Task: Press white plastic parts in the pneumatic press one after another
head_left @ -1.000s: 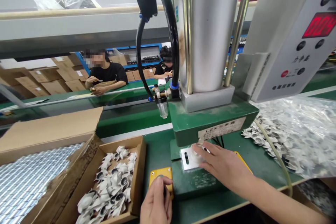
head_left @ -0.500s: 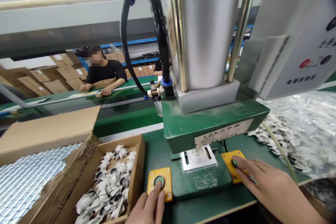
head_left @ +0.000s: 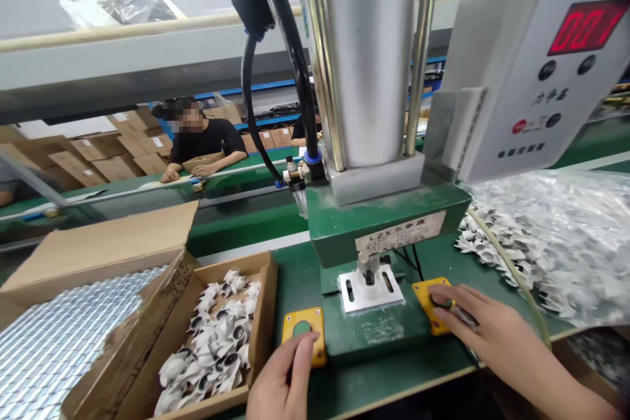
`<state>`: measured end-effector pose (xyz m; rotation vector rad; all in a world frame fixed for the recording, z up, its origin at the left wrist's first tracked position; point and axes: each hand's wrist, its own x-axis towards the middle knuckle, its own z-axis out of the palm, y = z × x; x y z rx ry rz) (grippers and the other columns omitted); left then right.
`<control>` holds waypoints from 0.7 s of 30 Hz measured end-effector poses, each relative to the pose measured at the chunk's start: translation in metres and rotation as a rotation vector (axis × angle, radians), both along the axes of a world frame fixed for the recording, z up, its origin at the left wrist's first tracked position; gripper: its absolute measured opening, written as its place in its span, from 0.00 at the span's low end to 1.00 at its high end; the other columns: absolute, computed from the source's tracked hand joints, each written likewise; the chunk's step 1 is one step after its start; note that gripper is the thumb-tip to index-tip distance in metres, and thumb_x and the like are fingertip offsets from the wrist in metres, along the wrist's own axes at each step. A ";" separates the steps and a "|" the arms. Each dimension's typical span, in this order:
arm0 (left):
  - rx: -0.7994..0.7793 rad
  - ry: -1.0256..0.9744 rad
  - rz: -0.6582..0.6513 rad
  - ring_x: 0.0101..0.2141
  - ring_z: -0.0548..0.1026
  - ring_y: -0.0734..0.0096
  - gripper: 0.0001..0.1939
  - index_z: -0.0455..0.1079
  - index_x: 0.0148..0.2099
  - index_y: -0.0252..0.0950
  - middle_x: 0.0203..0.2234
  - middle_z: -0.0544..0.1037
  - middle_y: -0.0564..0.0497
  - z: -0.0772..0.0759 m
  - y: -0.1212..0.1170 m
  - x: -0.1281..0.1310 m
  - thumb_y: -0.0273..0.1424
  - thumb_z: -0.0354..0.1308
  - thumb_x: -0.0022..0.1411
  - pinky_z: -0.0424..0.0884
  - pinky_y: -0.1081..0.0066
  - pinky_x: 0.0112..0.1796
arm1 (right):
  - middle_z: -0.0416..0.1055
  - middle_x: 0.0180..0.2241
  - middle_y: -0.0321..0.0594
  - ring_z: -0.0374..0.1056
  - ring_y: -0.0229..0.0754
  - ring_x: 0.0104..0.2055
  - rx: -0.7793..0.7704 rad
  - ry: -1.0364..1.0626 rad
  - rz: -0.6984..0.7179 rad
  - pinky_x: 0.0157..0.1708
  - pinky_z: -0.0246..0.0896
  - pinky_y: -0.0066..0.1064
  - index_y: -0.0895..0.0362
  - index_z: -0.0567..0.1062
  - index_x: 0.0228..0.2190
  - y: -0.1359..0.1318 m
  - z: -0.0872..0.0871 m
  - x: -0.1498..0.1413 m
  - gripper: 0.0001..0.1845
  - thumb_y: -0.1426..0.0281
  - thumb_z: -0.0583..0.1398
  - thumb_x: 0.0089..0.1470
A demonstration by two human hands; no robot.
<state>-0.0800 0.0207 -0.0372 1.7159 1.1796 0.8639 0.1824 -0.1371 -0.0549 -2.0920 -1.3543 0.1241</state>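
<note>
My left hand (head_left: 283,377) hovers at the bottom edge of the view, with its fingertips at the green button of a yellow push-button box (head_left: 302,335). My right hand (head_left: 480,321) rests on a second yellow push-button box (head_left: 430,305), and a small grey item shows between its fingers. Between the boxes lies a slotted white metal plate (head_left: 371,292) under a pneumatic press (head_left: 369,46). The press ram (head_left: 368,269) is down on a small white part on the plate.
On the left, a cardboard tray (head_left: 268,315) holds several white parts with dark centres, beside a box (head_left: 63,321) of silvery items. A plastic bag (head_left: 581,230) of white parts lies on the right. A co-worker (head_left: 207,138) sits beyond a green conveyor.
My right hand has moved from the plate to the right button box. The press ram has come down onto the white part. My left hand has shifted from its button box's side to above the button.
</note>
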 end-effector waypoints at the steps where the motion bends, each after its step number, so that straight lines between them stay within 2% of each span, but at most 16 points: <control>1: -0.121 -0.103 -0.011 0.23 0.70 0.70 0.18 0.74 0.36 0.40 0.21 0.72 0.53 0.002 -0.004 0.008 0.48 0.54 0.55 0.64 0.75 0.23 | 0.70 0.42 0.37 0.69 0.42 0.34 -0.007 0.133 0.006 0.28 0.65 0.30 0.45 0.69 0.44 0.005 0.008 -0.002 0.15 0.55 0.52 0.58; 2: -0.246 -0.211 -0.037 0.18 0.64 0.74 0.20 0.72 0.37 0.38 0.18 0.67 0.56 0.004 -0.008 0.018 0.49 0.52 0.56 0.58 0.76 0.18 | 0.70 0.42 0.37 0.69 0.41 0.32 0.000 0.275 0.018 0.27 0.64 0.29 0.46 0.69 0.45 0.011 0.016 -0.005 0.16 0.54 0.53 0.57; 4: -0.416 -0.395 -0.111 0.14 0.55 0.80 0.21 0.68 0.39 0.37 0.17 0.59 0.59 0.008 -0.014 0.038 0.50 0.51 0.57 0.50 0.78 0.14 | 0.69 0.41 0.39 0.67 0.39 0.30 0.049 0.570 0.079 0.23 0.62 0.28 0.47 0.66 0.48 0.026 0.033 -0.010 0.21 0.53 0.54 0.56; 5: -0.433 -0.443 -0.137 0.15 0.54 0.80 0.21 0.67 0.40 0.36 0.18 0.58 0.59 0.009 -0.015 0.047 0.50 0.50 0.58 0.50 0.78 0.14 | 0.68 0.41 0.40 0.66 0.39 0.29 0.083 0.697 0.127 0.21 0.62 0.27 0.48 0.64 0.50 0.035 0.040 -0.012 0.23 0.53 0.55 0.55; 7: -0.370 -0.426 -0.163 0.16 0.56 0.80 0.22 0.65 0.40 0.35 0.18 0.58 0.59 0.010 -0.013 0.062 0.49 0.48 0.59 0.52 0.78 0.15 | 0.69 0.40 0.41 0.64 0.37 0.27 0.144 0.837 0.219 0.17 0.58 0.26 0.51 0.63 0.51 0.054 0.051 -0.016 0.27 0.53 0.58 0.53; 9: -0.285 -0.337 -0.172 0.16 0.57 0.78 0.22 0.65 0.41 0.34 0.17 0.58 0.59 0.007 -0.010 0.069 0.49 0.46 0.60 0.54 0.78 0.16 | 0.70 0.32 0.38 0.60 0.34 0.22 0.169 0.837 0.267 0.16 0.55 0.25 0.54 0.64 0.49 0.071 0.057 -0.019 0.27 0.54 0.59 0.52; 12: -0.214 -0.229 -0.178 0.15 0.59 0.77 0.22 0.66 0.40 0.33 0.15 0.59 0.59 0.001 -0.005 0.071 0.48 0.47 0.60 0.54 0.77 0.15 | 0.66 0.22 0.33 0.56 0.32 0.18 0.172 0.762 0.326 0.18 0.52 0.26 0.57 0.69 0.40 0.089 0.063 -0.022 0.21 0.54 0.59 0.53; 16: -0.167 -0.138 -0.216 0.15 0.60 0.76 0.20 0.68 0.39 0.34 0.14 0.59 0.59 -0.003 -0.001 0.069 0.46 0.47 0.60 0.55 0.76 0.15 | 0.64 0.21 0.33 0.56 0.33 0.21 0.139 0.676 0.393 0.20 0.49 0.25 0.57 0.70 0.27 0.100 0.066 -0.026 0.18 0.54 0.56 0.56; 19: -0.130 -0.103 -0.249 0.16 0.62 0.74 0.18 0.68 0.36 0.35 0.15 0.61 0.58 -0.002 -0.001 0.070 0.44 0.46 0.62 0.57 0.75 0.17 | 0.64 0.24 0.33 0.59 0.35 0.26 0.089 0.619 0.338 0.23 0.51 0.25 0.56 0.71 0.28 0.097 0.063 -0.026 0.15 0.56 0.58 0.53; 21: -0.076 -0.087 -0.268 0.20 0.66 0.72 0.16 0.69 0.34 0.36 0.18 0.66 0.55 0.000 -0.002 0.070 0.41 0.47 0.62 0.61 0.74 0.22 | 0.64 0.24 0.33 0.58 0.35 0.24 0.049 0.647 0.286 0.22 0.50 0.25 0.56 0.71 0.33 0.091 0.062 -0.028 0.15 0.57 0.59 0.52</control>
